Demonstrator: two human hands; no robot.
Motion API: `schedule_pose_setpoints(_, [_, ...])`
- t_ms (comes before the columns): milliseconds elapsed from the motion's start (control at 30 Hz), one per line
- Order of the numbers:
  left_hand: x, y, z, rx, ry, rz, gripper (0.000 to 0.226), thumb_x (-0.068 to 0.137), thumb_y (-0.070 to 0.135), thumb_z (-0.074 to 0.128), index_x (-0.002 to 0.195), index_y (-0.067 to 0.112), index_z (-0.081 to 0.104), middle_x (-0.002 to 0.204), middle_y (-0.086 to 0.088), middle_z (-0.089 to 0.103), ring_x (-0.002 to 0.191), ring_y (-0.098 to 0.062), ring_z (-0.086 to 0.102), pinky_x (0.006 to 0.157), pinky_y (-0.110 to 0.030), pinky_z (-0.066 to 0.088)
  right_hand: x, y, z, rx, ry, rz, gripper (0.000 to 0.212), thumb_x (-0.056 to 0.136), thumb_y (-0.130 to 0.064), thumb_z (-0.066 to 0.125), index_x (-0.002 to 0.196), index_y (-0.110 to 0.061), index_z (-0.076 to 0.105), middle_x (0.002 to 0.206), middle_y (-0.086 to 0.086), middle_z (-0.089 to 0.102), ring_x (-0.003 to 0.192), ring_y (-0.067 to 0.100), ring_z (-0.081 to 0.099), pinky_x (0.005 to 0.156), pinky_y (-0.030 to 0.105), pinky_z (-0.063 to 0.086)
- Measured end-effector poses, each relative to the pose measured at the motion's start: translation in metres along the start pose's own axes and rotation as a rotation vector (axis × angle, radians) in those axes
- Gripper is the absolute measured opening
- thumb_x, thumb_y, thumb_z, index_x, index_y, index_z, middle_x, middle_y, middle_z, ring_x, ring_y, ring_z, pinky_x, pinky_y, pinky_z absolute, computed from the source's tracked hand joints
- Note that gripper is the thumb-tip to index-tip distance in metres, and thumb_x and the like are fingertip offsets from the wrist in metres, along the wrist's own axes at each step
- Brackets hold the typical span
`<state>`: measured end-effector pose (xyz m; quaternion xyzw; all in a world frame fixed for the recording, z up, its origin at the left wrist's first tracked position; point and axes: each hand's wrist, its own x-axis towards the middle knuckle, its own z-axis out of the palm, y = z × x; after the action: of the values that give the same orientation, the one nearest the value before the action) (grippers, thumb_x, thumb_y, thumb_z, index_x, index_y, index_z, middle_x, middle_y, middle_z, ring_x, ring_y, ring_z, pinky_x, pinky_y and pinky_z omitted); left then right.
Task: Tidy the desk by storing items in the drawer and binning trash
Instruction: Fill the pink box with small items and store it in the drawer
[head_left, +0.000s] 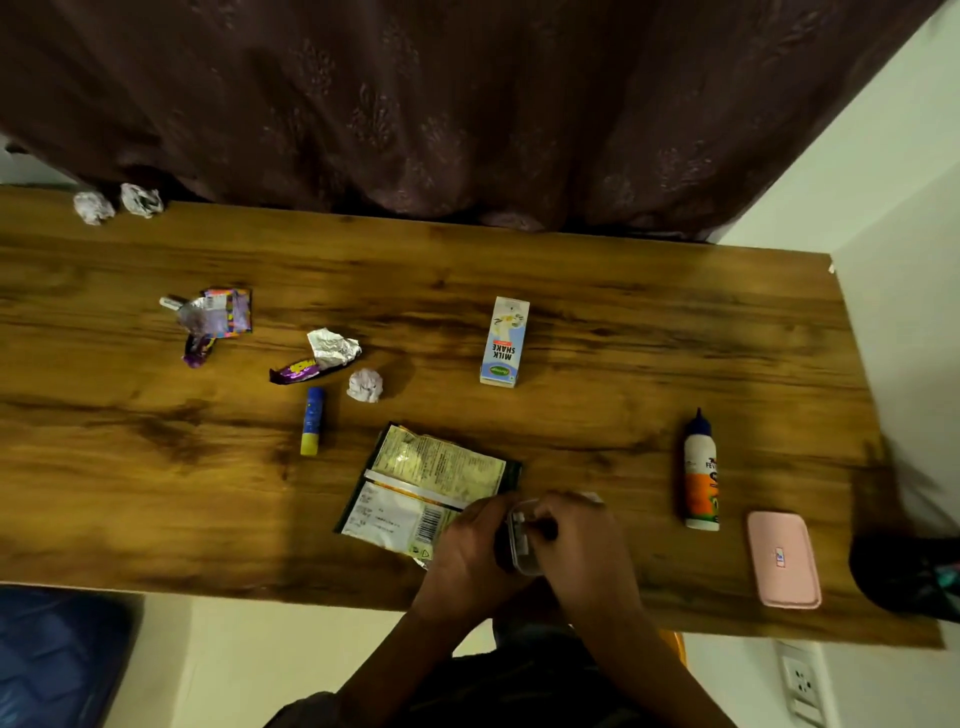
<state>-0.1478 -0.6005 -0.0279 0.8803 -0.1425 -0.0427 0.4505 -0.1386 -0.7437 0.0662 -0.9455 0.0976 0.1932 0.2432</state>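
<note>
Head view: both hands meet at the near edge of the tabletop, with a small clear box between them. The left hand and the right hand each have their grip closed around this box. Most of the box is hidden by fingers, so what is inside is hard to make out. Its long side seems to run from near to far.

Just left of the hands lies a flat, opened food packet, and the left hand covers its near right corner. The packet's long side tilts from near left to far right.

Farther out on the left, a glue stick lies flat, yellow end near and blue end far. Beside it sit a crumpled paper ball, a piece of crumpled foil and a purple candy wrapper. More wrappers lie farther left, and two paper balls sit at the far left edge.

A milkshake carton lies in the middle, top pointing away. On the right, a glue bottle lies with its blue tip pointing away, next to a pink case. A dark thing at the right edge is cut off.
</note>
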Motion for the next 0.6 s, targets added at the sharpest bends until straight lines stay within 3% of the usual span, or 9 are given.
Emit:
schedule_pose_setpoints(67, [0.000, 0.000, 0.000, 0.002, 0.008, 0.014, 0.063, 0.071, 0.048, 0.085, 0.124, 0.024, 0.060, 0.106, 0.002, 0.075, 0.092, -0.014, 0.074, 0.075, -0.033, 0.062, 0.000, -0.001, -0.001, -0.061, -0.015, -0.003, 0.021, 0.097, -0.027, 0.062, 0.115, -0.027, 0.071, 0.114, -0.004, 0.067, 0.093, 0.005, 0.061, 0.060, 0.004, 0.032])
schedule_pose_setpoints(167, [0.000, -0.002, 0.002, 0.001, 0.014, -0.005, 0.061, 0.073, 0.050, 0.084, 0.124, 0.022, 0.064, 0.108, 0.003, 0.075, 0.095, -0.014, 0.073, 0.077, -0.035, 0.062, 0.002, -0.001, 0.000, -0.072, -0.028, 0.005, 0.027, 0.099, -0.026, 0.058, 0.124, -0.026, 0.068, 0.122, -0.002, 0.066, 0.104, 0.010, 0.063, 0.080, 0.012, 0.044])
schedule_pose_setpoints(267, [-0.001, -0.002, 0.003, 0.014, 0.008, -0.010, 0.062, 0.075, 0.053, 0.081, 0.125, 0.019, 0.065, 0.110, 0.002, 0.075, 0.097, -0.014, 0.073, 0.080, -0.035, 0.061, 0.003, 0.002, 0.001, -0.101, -0.077, -0.041, 0.033, 0.102, -0.030, 0.053, 0.134, -0.026, 0.062, 0.131, -0.005, 0.063, 0.115, 0.009, 0.061, 0.096, 0.016, 0.043])
schedule_pose_setpoints(333, [-0.001, 0.000, 0.002, 0.012, 0.012, 0.003, 0.061, 0.077, 0.053, 0.079, 0.125, 0.020, 0.064, 0.108, 0.001, 0.075, 0.097, -0.015, 0.073, 0.080, -0.034, 0.062, 0.002, 0.006, 0.002, -0.115, -0.088, -0.039, 0.032, 0.101, -0.029, 0.055, 0.131, -0.025, 0.064, 0.129, -0.004, 0.065, 0.116, 0.011, 0.061, 0.096, 0.019, 0.044])
schedule_pose_setpoints(467, [0.000, 0.006, -0.001, -0.027, 0.022, -0.040, 0.062, 0.074, 0.053, 0.083, 0.125, 0.023, 0.063, 0.106, 0.004, 0.075, 0.095, -0.012, 0.072, 0.080, -0.030, 0.060, -0.001, 0.011, 0.002, -0.078, -0.047, -0.033, 0.019, 0.096, -0.022, 0.061, 0.109, -0.016, 0.075, 0.105, 0.003, 0.073, 0.101, 0.022, 0.067, 0.081, 0.026, 0.044])
schedule_pose_setpoints(600, [0.002, 0.017, -0.009, -0.066, 0.035, -0.052, 0.062, 0.075, 0.054, 0.084, 0.123, 0.020, 0.065, 0.106, 0.005, 0.075, 0.095, -0.010, 0.071, 0.081, -0.025, 0.058, 0.002, 0.006, -0.004, -0.118, -0.038, -0.078, 0.030, 0.097, -0.035, 0.063, 0.125, -0.030, 0.071, 0.124, -0.009, 0.070, 0.109, 0.009, 0.065, 0.098, 0.023, 0.049])
